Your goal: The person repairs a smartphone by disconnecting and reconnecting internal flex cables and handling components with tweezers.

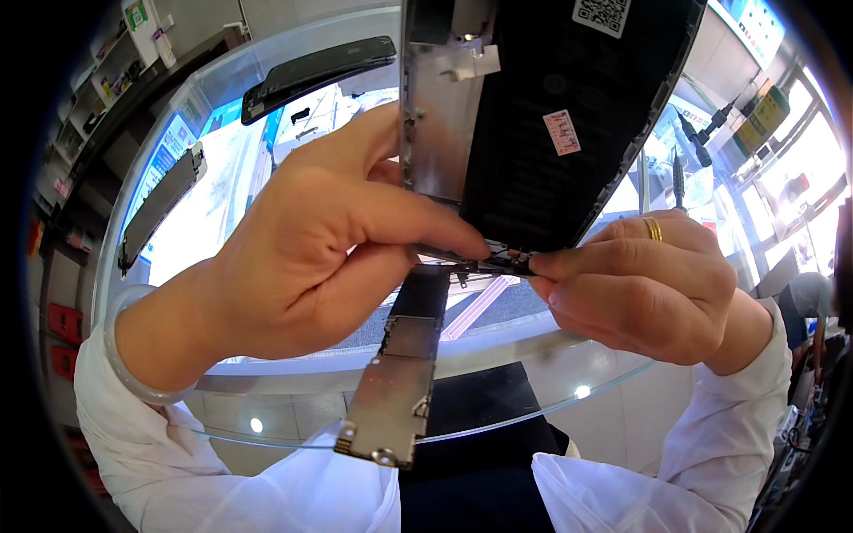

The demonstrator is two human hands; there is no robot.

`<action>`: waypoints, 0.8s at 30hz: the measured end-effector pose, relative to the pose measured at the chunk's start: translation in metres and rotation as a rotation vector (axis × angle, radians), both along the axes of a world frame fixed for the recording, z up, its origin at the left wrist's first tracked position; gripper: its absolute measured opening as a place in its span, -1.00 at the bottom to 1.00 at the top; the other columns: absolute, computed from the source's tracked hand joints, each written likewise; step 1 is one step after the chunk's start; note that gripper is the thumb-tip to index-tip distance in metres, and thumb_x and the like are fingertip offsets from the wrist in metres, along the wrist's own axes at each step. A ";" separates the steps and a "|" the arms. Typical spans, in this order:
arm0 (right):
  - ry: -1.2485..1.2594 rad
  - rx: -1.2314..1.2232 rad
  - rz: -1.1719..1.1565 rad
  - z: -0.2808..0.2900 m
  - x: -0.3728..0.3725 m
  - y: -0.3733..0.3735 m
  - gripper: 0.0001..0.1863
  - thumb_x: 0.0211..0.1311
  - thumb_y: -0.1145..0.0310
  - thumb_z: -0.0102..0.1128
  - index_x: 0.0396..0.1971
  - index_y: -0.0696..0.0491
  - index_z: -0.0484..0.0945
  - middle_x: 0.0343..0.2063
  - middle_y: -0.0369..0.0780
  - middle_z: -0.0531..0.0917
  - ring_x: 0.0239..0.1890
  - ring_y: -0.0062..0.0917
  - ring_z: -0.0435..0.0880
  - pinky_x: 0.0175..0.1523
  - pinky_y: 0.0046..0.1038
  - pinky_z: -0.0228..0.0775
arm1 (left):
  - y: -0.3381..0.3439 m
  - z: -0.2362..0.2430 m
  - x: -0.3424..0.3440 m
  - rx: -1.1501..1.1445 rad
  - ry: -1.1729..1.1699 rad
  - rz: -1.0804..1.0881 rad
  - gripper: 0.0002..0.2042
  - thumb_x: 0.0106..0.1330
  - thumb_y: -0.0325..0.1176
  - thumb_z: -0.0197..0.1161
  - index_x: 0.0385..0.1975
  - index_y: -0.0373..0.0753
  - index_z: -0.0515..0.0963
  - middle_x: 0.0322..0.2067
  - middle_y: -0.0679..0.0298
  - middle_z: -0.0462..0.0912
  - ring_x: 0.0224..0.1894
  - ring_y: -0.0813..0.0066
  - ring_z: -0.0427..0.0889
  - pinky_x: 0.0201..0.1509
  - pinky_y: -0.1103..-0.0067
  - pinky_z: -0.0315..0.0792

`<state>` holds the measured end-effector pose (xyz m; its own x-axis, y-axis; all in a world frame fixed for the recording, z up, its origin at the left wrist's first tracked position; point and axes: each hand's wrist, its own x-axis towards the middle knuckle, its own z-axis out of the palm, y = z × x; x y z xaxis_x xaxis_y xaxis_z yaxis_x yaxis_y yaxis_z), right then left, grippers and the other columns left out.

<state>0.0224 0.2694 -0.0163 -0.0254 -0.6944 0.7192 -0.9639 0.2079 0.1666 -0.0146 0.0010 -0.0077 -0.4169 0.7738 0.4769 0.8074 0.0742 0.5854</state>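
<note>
My left hand (311, 231) is closed round the left side of an opened phone (551, 98), its thumb pressed along the bottom edge. The phone stands upright, showing a long black battery, a bare metal strip on the left and small stickers. A long narrow metal circuit board (391, 382) hangs below, close to my left fingers; whether it is attached or gripped is hidden. My right hand (640, 284), with a gold ring, pinches the phone's lower right corner between thumb and fingertips. Small dark parts lie between the two thumbs.
On the lit glass-topped counter (355, 361) lie a dark phone shell (320, 71) at the back and a phone screen part (162, 209) at the left. Screwdriver-like tools (702, 138) are at the right. Below the counter's near edge is a tiled floor (613, 417).
</note>
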 end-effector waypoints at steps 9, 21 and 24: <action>0.004 -0.038 -0.022 0.000 0.000 -0.001 -0.80 -0.09 0.67 0.48 -0.52 0.22 0.56 -0.53 -0.02 0.71 -0.69 -0.53 0.65 -0.63 -0.63 0.48 | -0.002 0.006 0.003 -0.166 0.014 0.047 -0.61 -0.01 -0.64 0.11 -0.18 -0.30 0.75 0.13 -0.04 0.50 -0.02 0.24 0.60 -0.04 0.50 0.47; -0.010 -0.022 -0.015 0.003 0.002 0.000 -0.84 -0.05 0.66 0.44 -0.55 0.25 0.56 -0.53 0.01 0.70 -0.72 -0.57 0.63 -0.65 -0.66 0.47 | 0.000 0.004 0.008 -0.168 0.188 0.122 -0.70 -0.04 -0.47 0.59 -0.24 -0.14 0.77 0.01 0.07 0.61 0.04 0.11 0.61 0.14 0.36 0.42; -0.015 -0.036 -0.012 0.002 0.002 0.000 -0.84 -0.04 0.64 0.44 -0.55 0.24 0.57 -0.52 0.01 0.71 -0.71 -0.59 0.63 -0.65 -0.67 0.46 | 0.002 0.005 0.009 -0.189 0.234 0.145 -0.72 -0.03 -0.50 0.58 -0.27 -0.15 0.77 -0.02 0.07 0.63 0.02 0.12 0.62 0.11 0.37 0.44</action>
